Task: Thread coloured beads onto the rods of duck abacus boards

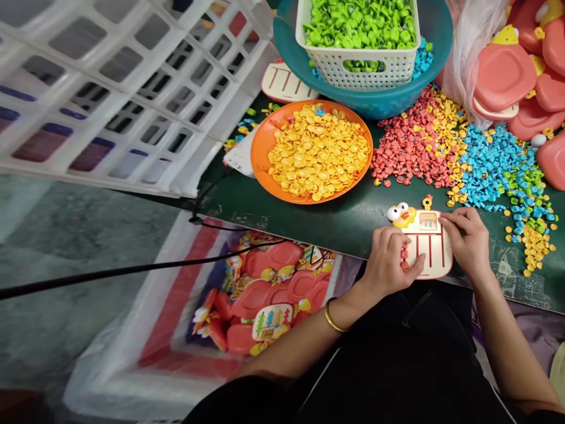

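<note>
A cream toy board [435,253] with red slots and a yellow, big-eyed duck head [402,215] lies at the table's front edge. My left hand [389,259] curls over its left side, with fingertips at small red pieces [404,254] in the leftmost slot and the thumb stretched across the board. Beside the little picture window [428,221], my right hand [468,238] pinches what looks like a small red piece at the upper right edge. A small yellow piece [426,202] stands just above the board.
An orange plate [260,168] holds yellow discs. Behind it, a teal basin [375,103] supports a white basket [309,44] of green pieces. Loose red [410,141], blue [485,162] and yellow pieces [536,247] spread rightward. Left are a white crate [145,176] and a lower box of red toys [269,262].
</note>
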Demonstrator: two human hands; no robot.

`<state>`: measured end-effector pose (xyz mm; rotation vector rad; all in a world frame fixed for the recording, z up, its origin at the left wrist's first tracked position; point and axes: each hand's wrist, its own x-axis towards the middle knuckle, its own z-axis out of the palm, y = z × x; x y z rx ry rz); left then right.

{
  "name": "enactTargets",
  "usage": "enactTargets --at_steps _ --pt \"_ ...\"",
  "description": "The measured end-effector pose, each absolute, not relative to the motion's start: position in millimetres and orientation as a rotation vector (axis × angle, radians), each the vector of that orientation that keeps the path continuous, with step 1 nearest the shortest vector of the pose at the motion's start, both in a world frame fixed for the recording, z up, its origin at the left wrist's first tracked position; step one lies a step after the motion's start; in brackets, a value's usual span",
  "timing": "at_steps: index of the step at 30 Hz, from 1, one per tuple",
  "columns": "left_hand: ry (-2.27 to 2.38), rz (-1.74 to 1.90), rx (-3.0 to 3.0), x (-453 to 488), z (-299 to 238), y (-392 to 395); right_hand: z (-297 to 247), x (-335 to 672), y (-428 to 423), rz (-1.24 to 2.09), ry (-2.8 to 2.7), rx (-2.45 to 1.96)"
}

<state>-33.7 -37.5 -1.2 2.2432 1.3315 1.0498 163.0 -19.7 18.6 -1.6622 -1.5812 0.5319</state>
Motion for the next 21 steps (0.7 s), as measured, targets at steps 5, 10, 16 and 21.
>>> enactTargets --at_steps 5,10,16,21 --pt "1.299 0.992 2.278 -34.0 -0.8 -36.8 22.0 167.0 -42.5 0.426 -1.942 -1.530" --pt "1.274 0.840 2.304 -36.9 1.2 -34.5 18.1 159.9 -30.0 0.471 -2.102 -1.376" --pt "1.184 0.840 2.381 -37.9 6.4 -33.5 21.8 183.1 16.0 0.322 -1.904 -1.677" --pt "1.183 0.851 2.315 -36.1 7.4 -33.0 34.0 175.4 1.9 0.608 -1.756 -1.636"
